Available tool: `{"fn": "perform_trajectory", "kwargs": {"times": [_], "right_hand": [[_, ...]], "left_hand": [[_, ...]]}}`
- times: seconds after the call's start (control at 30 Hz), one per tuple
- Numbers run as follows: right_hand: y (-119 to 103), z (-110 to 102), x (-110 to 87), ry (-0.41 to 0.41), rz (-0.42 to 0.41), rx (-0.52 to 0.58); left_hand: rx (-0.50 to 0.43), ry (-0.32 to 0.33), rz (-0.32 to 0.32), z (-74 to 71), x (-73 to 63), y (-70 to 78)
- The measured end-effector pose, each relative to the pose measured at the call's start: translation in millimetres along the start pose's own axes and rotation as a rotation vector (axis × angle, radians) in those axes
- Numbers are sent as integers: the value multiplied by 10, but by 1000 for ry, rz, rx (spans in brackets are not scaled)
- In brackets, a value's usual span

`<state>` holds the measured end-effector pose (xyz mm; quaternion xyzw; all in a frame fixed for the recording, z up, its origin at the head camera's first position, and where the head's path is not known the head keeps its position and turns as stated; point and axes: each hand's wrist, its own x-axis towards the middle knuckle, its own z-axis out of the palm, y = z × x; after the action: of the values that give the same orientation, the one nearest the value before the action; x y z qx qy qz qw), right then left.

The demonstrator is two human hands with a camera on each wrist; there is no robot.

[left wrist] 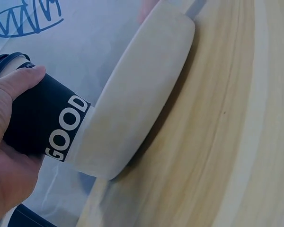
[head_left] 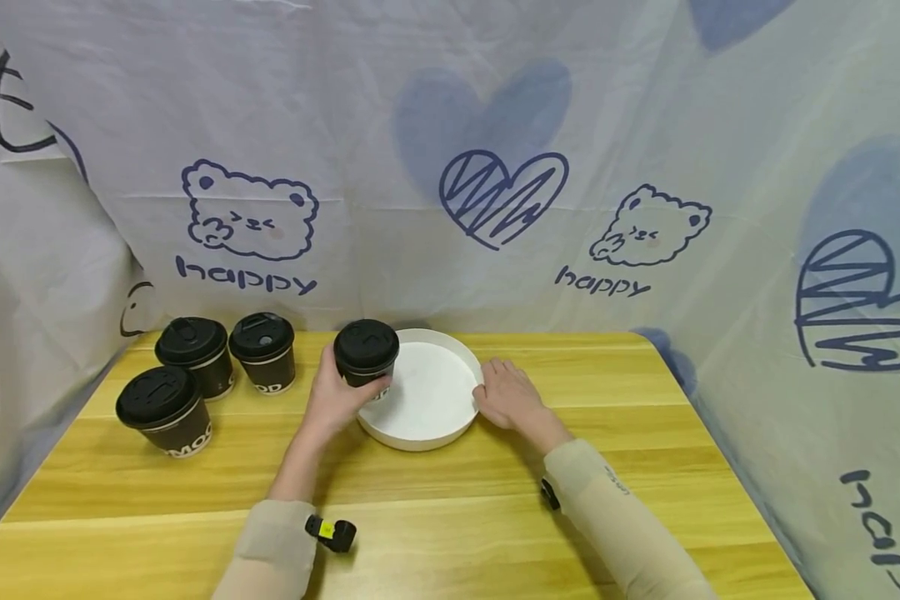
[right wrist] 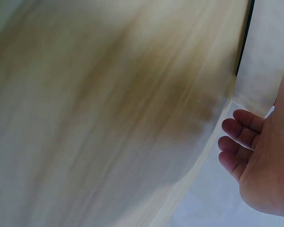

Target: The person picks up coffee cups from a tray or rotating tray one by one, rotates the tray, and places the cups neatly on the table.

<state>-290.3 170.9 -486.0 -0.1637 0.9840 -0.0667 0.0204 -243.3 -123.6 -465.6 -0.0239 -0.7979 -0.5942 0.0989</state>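
One lidded cup (head_left: 366, 354) is gripped by left-hand (head_left: 335, 400) fingers over the white tray (head_left: 450, 425) rim, mid-bench; right hand (head_left: 507, 395) rests spread. Catching that rim could tip it.

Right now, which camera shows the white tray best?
The head view: the whole round tray shows on the table, with the left hand holding a cup over it and the right hand at its rim. The left wrist view shows only its outer wall; the right wrist view is blurred.
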Motion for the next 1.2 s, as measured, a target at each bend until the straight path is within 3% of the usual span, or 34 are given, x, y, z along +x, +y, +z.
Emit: {"fn": "perform_trajectory", "kwargs": {"times": [0.6, 1.0, 1.2], "right_hand": [[-1, -19, -19, 15, -6, 18], [35, 27, 10, -13, 11, 29], [52, 38, 19, -22, 11, 28]], "left_hand": [[-49, 84, 17, -179, -152, 35], [-63, 170, 1, -367, -318, -19], [-33, 192, -43, -460, -401, -43]]}}
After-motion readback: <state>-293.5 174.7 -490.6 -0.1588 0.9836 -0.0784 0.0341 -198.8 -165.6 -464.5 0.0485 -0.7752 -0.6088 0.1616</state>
